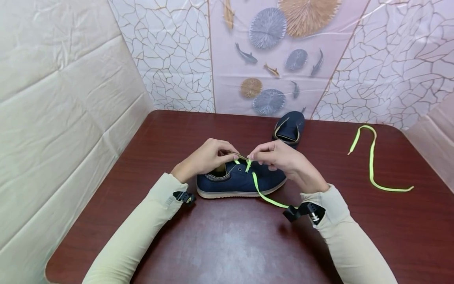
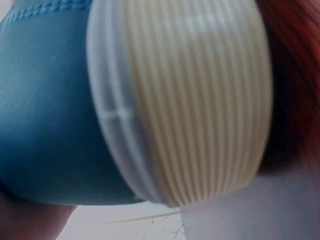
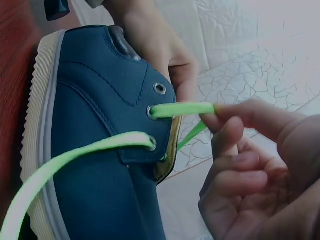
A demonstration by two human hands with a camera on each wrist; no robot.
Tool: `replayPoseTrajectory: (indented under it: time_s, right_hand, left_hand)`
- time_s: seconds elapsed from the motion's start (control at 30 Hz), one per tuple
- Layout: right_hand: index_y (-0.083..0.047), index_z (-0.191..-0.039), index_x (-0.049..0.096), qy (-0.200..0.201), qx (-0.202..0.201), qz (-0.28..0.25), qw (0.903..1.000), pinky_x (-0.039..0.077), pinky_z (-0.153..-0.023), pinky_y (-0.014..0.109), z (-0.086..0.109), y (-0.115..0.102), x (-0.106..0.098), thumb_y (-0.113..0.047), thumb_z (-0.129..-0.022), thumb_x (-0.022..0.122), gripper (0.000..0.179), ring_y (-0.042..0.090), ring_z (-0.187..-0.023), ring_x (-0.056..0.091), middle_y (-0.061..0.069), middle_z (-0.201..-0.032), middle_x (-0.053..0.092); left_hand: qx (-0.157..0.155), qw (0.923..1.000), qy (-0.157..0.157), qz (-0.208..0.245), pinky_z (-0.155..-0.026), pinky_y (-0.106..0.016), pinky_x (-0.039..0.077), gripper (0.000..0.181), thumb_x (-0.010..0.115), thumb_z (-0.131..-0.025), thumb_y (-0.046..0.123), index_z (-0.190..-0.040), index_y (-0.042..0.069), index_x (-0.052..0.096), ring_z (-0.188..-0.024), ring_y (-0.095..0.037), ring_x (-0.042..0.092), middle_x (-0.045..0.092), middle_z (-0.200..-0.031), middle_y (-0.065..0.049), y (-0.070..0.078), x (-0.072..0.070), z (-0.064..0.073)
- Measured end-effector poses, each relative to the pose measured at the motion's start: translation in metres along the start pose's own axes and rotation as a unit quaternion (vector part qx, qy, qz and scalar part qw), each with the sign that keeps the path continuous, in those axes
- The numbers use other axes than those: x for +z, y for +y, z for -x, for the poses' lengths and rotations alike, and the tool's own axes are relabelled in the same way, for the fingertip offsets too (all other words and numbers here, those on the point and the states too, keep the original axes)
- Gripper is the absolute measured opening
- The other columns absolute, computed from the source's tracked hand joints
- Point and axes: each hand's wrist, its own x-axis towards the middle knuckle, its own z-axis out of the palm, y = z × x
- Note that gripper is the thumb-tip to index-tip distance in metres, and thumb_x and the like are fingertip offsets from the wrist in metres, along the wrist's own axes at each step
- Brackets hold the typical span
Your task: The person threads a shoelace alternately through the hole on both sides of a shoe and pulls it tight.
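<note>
A navy shoe (image 1: 227,183) with a pale ribbed sole stands side-on on the table, toe to the right. A neon-green shoelace (image 1: 260,189) runs through its eyelets, one end trailing down over the sole toward the right wrist. My right hand (image 1: 283,157) pinches the lace between thumb and forefinger above the opening; in the right wrist view that stretch (image 3: 182,109) comes taut out of the middle eyelet. The top eyelet (image 3: 159,88) has no lace. My left hand (image 1: 209,156) grips the upper edge of the shoe by its tongue. The sole (image 2: 200,100) fills the left wrist view.
A second navy shoe (image 1: 292,122) stands at the back of the table, its toe toward the wall. Another green shoelace (image 1: 371,157) lies loose in a bend on the right. Patterned sheeting (image 1: 173,51) borders the reddish-brown table (image 1: 213,244) at the back.
</note>
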Motion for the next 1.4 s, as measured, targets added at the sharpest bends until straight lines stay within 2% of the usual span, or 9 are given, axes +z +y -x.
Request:
replayPoseTrajectory:
  time_s: [0.13, 0.23, 0.37, 0.53, 0.67, 0.83, 1.07, 1.23, 1.4]
  right_hand:
    - [-0.010, -0.090, 0.078, -0.029, -0.012, -0.022, 0.9993, 0.032, -0.056, 0.022, 0.000, 0.001, 0.000, -0.007, -0.096, 0.066, 0.014, 0.008, -0.061, 0.041, -0.003, -0.071, 0.053]
    - [-0.013, -0.088, 0.078, -0.048, -0.010, -0.021, 0.9986, 0.033, -0.057, 0.023, -0.001, 0.003, -0.001, -0.007, -0.096, 0.066, 0.015, 0.009, -0.062, 0.043, -0.003, -0.070, 0.053]
    - [-0.007, -0.098, 0.077, -0.046, -0.002, 0.064, 0.9969, 0.036, -0.058, 0.025, -0.002, 0.003, -0.005, -0.016, -0.102, 0.068, 0.014, 0.012, -0.064, 0.044, 0.001, -0.078, 0.057]
    - [-0.001, -0.113, 0.070, -0.039, -0.017, 0.181, 0.9826, 0.045, -0.064, 0.029, -0.002, 0.007, -0.013, -0.019, -0.107, 0.062, 0.020, 0.021, -0.080, 0.053, 0.010, -0.096, 0.065]
    - [0.002, -0.125, 0.065, -0.057, -0.048, 0.216, 0.9736, 0.049, -0.069, 0.034, -0.005, 0.015, -0.014, -0.012, -0.107, 0.061, 0.024, 0.024, -0.089, 0.058, 0.014, -0.106, 0.070]
    - [0.005, -0.128, 0.064, -0.064, -0.058, 0.246, 0.9655, 0.048, -0.078, 0.035, -0.007, 0.018, -0.012, -0.009, -0.103, 0.068, 0.028, 0.020, -0.085, 0.059, 0.009, -0.096, 0.067]
    - [-0.003, -0.118, 0.067, -0.050, -0.068, 0.280, 0.9562, 0.048, -0.083, 0.036, -0.009, 0.021, -0.011, -0.006, -0.096, 0.076, 0.024, 0.018, -0.084, 0.058, 0.003, -0.086, 0.061]
    - [-0.003, -0.123, 0.067, -0.044, -0.065, 0.287, 0.9548, 0.049, -0.082, 0.036, -0.010, 0.023, -0.009, -0.004, -0.094, 0.078, 0.031, 0.018, -0.084, 0.059, 0.003, -0.086, 0.061]
    - [-0.003, -0.124, 0.067, -0.045, -0.061, 0.296, 0.9520, 0.050, -0.082, 0.036, -0.009, 0.020, -0.009, -0.005, -0.094, 0.078, 0.032, 0.018, -0.085, 0.060, 0.004, -0.086, 0.062]
  left_hand:
    - [-0.001, 0.9999, -0.010, 0.012, -0.079, -0.028, 0.056, 0.012, 0.073, -0.102, 0.016, -0.107, 0.016, 0.084, -0.088, -0.008, 0.067, 0.077, -0.102, 0.005, 0.001, -0.001, 0.000]
    - [-0.003, 0.9998, -0.016, 0.011, -0.079, -0.027, 0.056, 0.012, 0.073, -0.102, 0.017, -0.108, 0.017, 0.084, -0.088, -0.007, 0.067, 0.077, -0.102, 0.007, 0.002, -0.001, 0.000]
    - [0.000, 0.9996, -0.025, 0.014, -0.080, -0.028, 0.056, 0.013, 0.072, -0.103, 0.019, -0.111, 0.017, 0.083, -0.088, -0.007, 0.067, 0.076, -0.104, 0.007, 0.001, -0.001, 0.000]
    - [-0.016, 0.9988, -0.033, 0.033, -0.089, -0.030, 0.055, 0.021, 0.063, -0.108, 0.028, -0.114, 0.019, 0.081, -0.095, -0.007, 0.068, 0.077, -0.107, 0.009, -0.004, 0.000, 0.001]
    - [-0.040, 0.9979, -0.027, 0.044, -0.093, -0.032, 0.051, 0.034, 0.048, -0.114, 0.029, -0.111, 0.018, 0.080, -0.097, -0.011, 0.067, 0.075, -0.102, 0.006, -0.007, -0.001, 0.002]
    - [-0.065, 0.9970, -0.025, 0.034, -0.084, -0.034, 0.047, 0.027, 0.048, -0.113, 0.023, -0.101, 0.013, 0.070, -0.085, -0.017, 0.059, 0.060, -0.083, -0.001, -0.006, -0.002, 0.002]
    - [-0.073, 0.9973, 0.008, 0.007, -0.084, -0.034, 0.045, 0.022, 0.047, -0.113, 0.019, -0.101, 0.010, 0.063, -0.087, -0.018, 0.057, 0.058, -0.085, -0.001, -0.001, -0.001, -0.001]
    - [-0.114, 0.9929, 0.033, 0.003, -0.080, -0.035, 0.046, 0.021, 0.048, -0.114, 0.017, -0.103, 0.007, 0.063, -0.082, -0.020, 0.057, 0.059, -0.085, -0.004, 0.001, 0.000, -0.002]
    - [-0.155, 0.9865, 0.049, 0.020, -0.079, -0.035, 0.047, 0.024, 0.047, -0.114, 0.019, -0.105, 0.004, 0.064, -0.083, -0.020, 0.060, 0.068, -0.099, -0.012, 0.000, -0.003, -0.002]
